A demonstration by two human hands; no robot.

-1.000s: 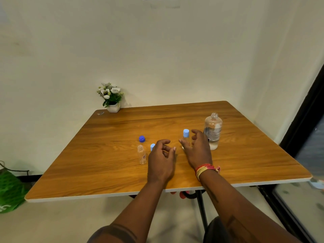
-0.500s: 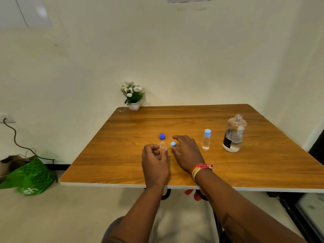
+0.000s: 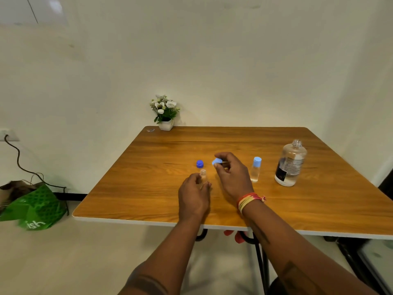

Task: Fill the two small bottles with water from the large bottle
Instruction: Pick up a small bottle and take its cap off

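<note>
My left hand [image 3: 194, 195] wraps the open vial [image 3: 203, 176], fingers curled round its body, standing on the table [image 3: 148, 188]. My right hand [image 3: 232, 177] pinches the pale cap [image 3: 217, 161] just above and right of that vial. The capped vial [image 3: 255, 168] stands further right, the big bottle [image 3: 290, 163] beyond it, uncapped and well apart. A dark blue cap [image 3: 200, 163] sits just behind the open vial. Risk, as I judge it: the vial is tiny and light, so a skewed cap could cross-thread or tip it and spill; I can't tell whether it holds water.
</note>
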